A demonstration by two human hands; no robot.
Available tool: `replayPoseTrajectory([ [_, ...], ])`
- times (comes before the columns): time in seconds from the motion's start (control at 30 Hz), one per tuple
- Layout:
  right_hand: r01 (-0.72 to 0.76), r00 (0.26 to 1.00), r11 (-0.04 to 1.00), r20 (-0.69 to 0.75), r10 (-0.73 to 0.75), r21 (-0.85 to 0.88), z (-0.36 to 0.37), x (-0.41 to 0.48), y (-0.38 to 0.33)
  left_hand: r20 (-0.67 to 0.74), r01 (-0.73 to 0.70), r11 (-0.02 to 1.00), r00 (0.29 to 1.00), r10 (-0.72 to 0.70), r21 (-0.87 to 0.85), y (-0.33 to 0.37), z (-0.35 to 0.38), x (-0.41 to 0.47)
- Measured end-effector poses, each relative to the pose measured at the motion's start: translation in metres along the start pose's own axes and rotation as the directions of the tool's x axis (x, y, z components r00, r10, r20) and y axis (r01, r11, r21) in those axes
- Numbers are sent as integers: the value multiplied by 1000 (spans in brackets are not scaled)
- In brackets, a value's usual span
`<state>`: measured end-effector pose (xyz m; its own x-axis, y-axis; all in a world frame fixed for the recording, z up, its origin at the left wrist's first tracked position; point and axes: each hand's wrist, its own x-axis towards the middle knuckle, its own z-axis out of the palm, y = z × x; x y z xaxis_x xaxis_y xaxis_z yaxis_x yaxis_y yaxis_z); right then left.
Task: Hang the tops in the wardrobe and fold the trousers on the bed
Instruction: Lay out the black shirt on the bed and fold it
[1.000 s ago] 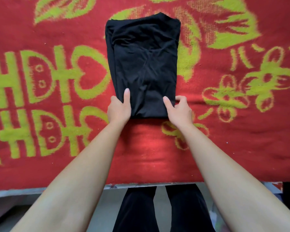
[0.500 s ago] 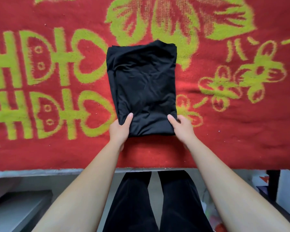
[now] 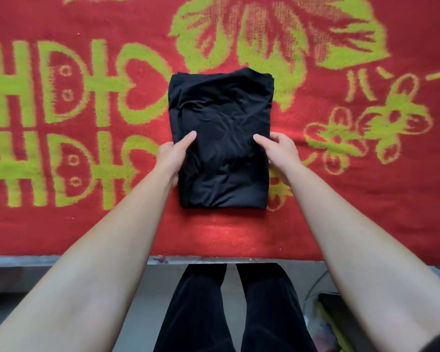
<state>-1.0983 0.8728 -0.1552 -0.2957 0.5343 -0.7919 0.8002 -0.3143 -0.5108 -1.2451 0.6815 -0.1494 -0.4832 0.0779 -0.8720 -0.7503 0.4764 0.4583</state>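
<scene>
Head: left hand (image 3: 172, 158), right hand (image 3: 281, 151) thumbs-over trousers (image 3: 221, 118).

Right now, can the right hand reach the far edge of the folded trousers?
Probably yes: the right hand grips the trousers at their right side; only bare cloth and blanket lie before the far edge.

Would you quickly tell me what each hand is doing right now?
The left hand grips the left edge of the folded black trousers, thumb on top.
The right hand grips their right edge, thumb on top.
</scene>
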Motion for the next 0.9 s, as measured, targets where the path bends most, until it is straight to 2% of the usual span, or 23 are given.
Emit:
replayPoseTrajectory([
  [0.13,-33,994,997,108,25,68,1,1,-10,55,6,998,998,-3,-55,13,1,10],
  [0.23,-80,979,986,197,51,145,-2,0,-18,150,32,997,988,-22,-64,22,-6,15],
  [0.33,-80,975,986,216,48,145,-5,-7,-35,263,39,999,964,-33,-19,39,-10,11],
  [0.5,9,989,980,144,-38,197,-30,-33,-82,154,-76,997,985,75,1,90,-14,-19],
  [0.67,207,974,937,31,-224,281,-59,-68,-124,120,-308,947,941,317,-92,136,-12,-78],
  [0.8,301,954,906,-103,-283,298,-61,-84,-111,74,-372,922,922,381,-111,115,-11,-105],
  [0.9,245,968,949,-100,-229,196,-47,-82,-61,4,-310,948,950,311,-74,58,-11,-89],
])
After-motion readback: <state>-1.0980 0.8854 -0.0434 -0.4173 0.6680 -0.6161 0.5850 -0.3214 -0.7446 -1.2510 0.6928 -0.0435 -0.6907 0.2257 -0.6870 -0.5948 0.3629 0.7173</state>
